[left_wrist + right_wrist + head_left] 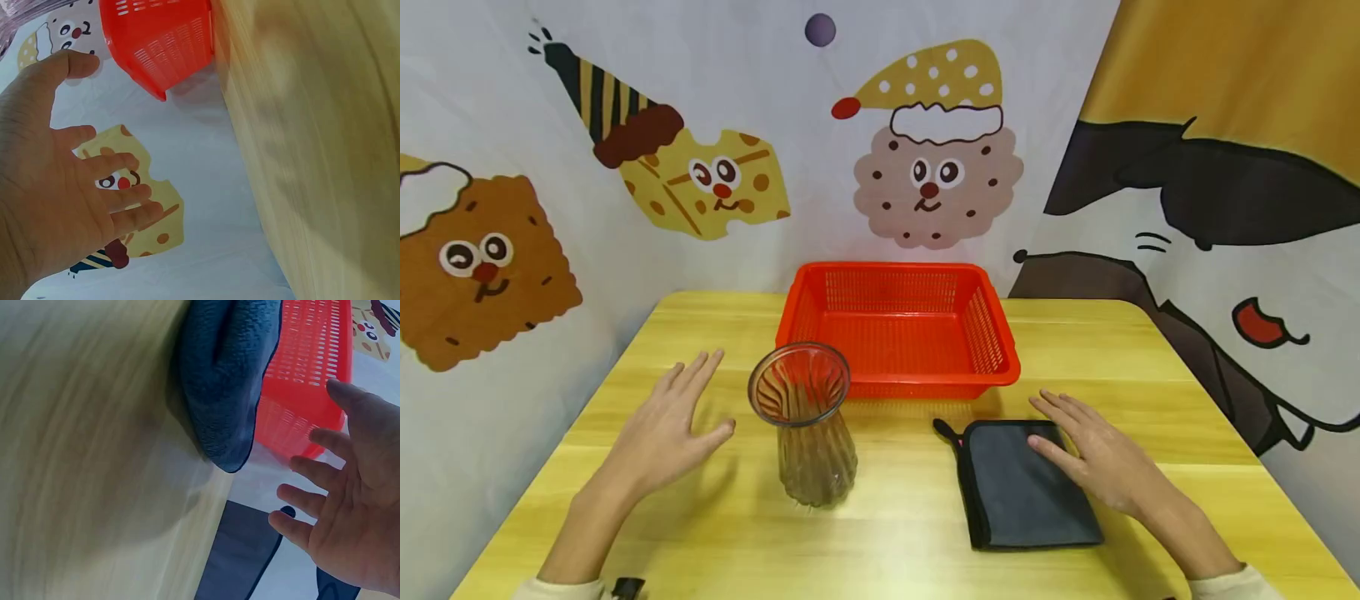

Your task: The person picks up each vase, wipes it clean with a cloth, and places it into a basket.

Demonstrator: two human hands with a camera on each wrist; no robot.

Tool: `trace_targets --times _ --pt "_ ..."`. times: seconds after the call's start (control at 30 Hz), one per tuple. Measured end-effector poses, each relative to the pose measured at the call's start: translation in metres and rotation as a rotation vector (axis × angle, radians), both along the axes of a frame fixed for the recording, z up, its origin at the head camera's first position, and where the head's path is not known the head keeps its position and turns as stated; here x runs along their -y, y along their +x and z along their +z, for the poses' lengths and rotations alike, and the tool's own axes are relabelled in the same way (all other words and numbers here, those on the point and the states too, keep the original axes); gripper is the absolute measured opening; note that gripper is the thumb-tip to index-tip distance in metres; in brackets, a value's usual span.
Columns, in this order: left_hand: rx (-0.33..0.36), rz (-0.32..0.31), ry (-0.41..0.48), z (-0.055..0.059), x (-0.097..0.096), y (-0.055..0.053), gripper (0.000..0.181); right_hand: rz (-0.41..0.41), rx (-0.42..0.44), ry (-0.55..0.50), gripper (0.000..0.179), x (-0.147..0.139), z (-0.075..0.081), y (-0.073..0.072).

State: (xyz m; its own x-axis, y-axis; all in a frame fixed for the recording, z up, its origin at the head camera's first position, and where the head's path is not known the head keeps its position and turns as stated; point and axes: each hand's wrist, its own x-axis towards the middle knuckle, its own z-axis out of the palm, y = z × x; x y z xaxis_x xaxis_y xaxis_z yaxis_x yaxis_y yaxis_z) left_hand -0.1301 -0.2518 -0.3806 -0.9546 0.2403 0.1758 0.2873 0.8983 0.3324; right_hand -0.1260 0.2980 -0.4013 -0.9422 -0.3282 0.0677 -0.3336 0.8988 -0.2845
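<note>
A ribbed, tinted glass vase (817, 462) with a flared rim stands upright on the table, left of the middle. To its left is my left hand (662, 433), fingers extended and thumb apart from the glass; the left wrist view shows its palm with nothing held. A folded dark grey-blue cloth (1026, 492) with black edging and a small loop lies on the right. My right hand (1105, 458) hovers over the cloth's right edge in the head view. Its fingers are spread and hold nothing in the right wrist view, where the cloth (228, 381) looks fuzzy.
Behind the vase sits a red plastic basket (1000, 367) with perforated walls, near the table's far edge. The wooden table (895, 533) meets a curtain (820, 225) printed with cartoon figures at the back and sides.
</note>
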Motion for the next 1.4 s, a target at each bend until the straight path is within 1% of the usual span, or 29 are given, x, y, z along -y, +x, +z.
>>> trace_targets --times 0.13,0.2,0.27,0.33,0.4,0.5,0.57,0.63,0.7,0.73,0.77,0.83,0.9,1.0,1.07,1.1,1.13,1.2,1.3,1.37,1.4 --pt "0.034 -0.009 -0.002 -0.002 0.004 0.011 0.097 0.042 0.058 -0.037 0.069 0.009 -0.014 0.013" --pt "0.036 -0.002 -0.003 -0.002 0.006 0.015 0.098 0.084 0.104 -0.058 0.071 0.015 -0.017 0.018" --pt "0.026 -0.002 0.019 -0.001 0.006 0.015 0.098 0.113 0.149 -0.063 0.074 0.018 -0.016 0.02" --pt "0.031 -0.004 0.05 0.0 0.002 0.012 0.097 0.129 0.17 -0.047 0.076 0.016 -0.012 0.02" --pt "0.049 -0.01 0.095 0.0 -0.004 0.01 0.096 0.122 0.181 -0.023 0.074 0.009 -0.007 0.019" --pt "0.091 -0.019 0.164 -0.005 -0.01 0.014 0.093 0.099 0.185 0.015 0.071 -0.001 -0.007 0.023" --pt "0.102 -0.04 0.231 -0.007 -0.014 0.015 0.082 0.09 0.203 0.021 0.07 -0.006 -0.009 0.026" --pt "0.122 -0.071 0.299 -0.009 -0.017 0.016 0.063 0.096 0.231 0.02 0.075 -0.009 -0.011 0.029" --pt "0.147 -0.11 0.375 -0.011 -0.019 0.017 0.043 0.132 0.246 0.021 0.081 -0.011 -0.013 0.031" --pt "0.163 -0.132 0.417 -0.011 -0.019 0.018 0.038 0.152 0.247 0.017 0.082 -0.011 -0.014 0.032" --pt "0.175 -0.151 0.45 -0.012 -0.02 0.018 0.037 0.172 0.243 0.022 0.083 -0.012 -0.015 0.033" --pt "0.19 -0.175 0.499 -0.015 -0.022 0.02 0.046 0.225 0.22 0.041 0.079 -0.014 -0.016 0.033" --pt "0.195 -0.198 0.536 -0.017 -0.024 0.021 0.061 0.26 0.209 0.071 0.074 -0.018 -0.017 0.034" --pt "0.199 -0.234 0.579 -0.02 -0.032 0.019 0.08 0.289 0.221 0.102 0.083 -0.025 -0.017 0.035" --pt "0.2 -0.255 0.608 -0.023 -0.039 0.016 0.088 0.313 0.217 0.116 0.088 -0.029 -0.018 0.036" --pt "0.197 -0.266 0.62 -0.024 -0.041 0.015 0.09 0.338 0.204 0.122 0.09 -0.03 -0.019 0.037" --pt "0.198 -0.277 0.635 -0.025 -0.044 0.014 0.092 0.364 0.172 0.133 0.092 -0.031 -0.021 0.039" --pt "0.199 -0.293 0.654 -0.027 -0.048 0.013 0.095 0.42 0.089 0.158 0.095 -0.031 -0.024 0.042" --pt "0.215 -0.311 0.688 -0.03 -0.052 0.011 0.096 0.457 -0.008 0.189 0.094 -0.029 -0.027 0.045" --pt "0.23 -0.313 0.704 -0.03 -0.054 0.011 0.097 0.43 0.001 0.175 0.083 -0.027 -0.026 0.045" --pt "0.236 -0.311 0.71 -0.03 -0.055 0.011 0.097 0.392 0.039 0.162 0.074 -0.026 -0.025 0.044"
